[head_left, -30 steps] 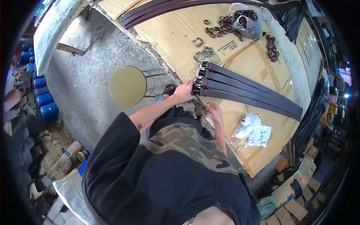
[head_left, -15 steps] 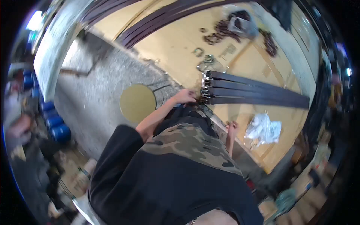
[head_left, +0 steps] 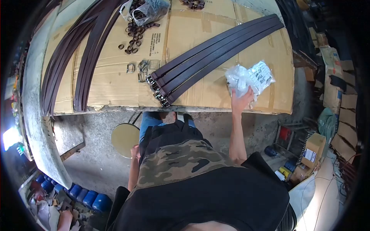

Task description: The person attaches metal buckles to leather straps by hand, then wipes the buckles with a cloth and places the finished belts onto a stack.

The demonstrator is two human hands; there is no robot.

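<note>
My right hand (head_left: 242,99) is at the near edge of a crumpled clear plastic bag (head_left: 239,79), its fingers closed on the plastic. A white label with dark print shows on the bag's right part. Low beside my hip hangs my left hand (head_left: 135,151); its fingers are partly hidden against my clothes, and I cannot make out anything in them. Several dark brown belts (head_left: 204,57) lie side by side on the table, fanning slightly. Their metal buckles (head_left: 157,90) are at the near left end, close to the table's front edge.
Cardboard (head_left: 111,90) covers the table. Loose buckles (head_left: 142,66), brown belt loops (head_left: 135,40) and a bag of loops (head_left: 152,11) lie beyond the belts. Long brown straps (head_left: 86,65) hang at the left. A round stool (head_left: 125,139) and blue containers (head_left: 90,198) stand below.
My left hand has left the buckle ends and dropped to my side. My right hand has moved from the table edge onto the plastic bag. The view has turned and shifted.
</note>
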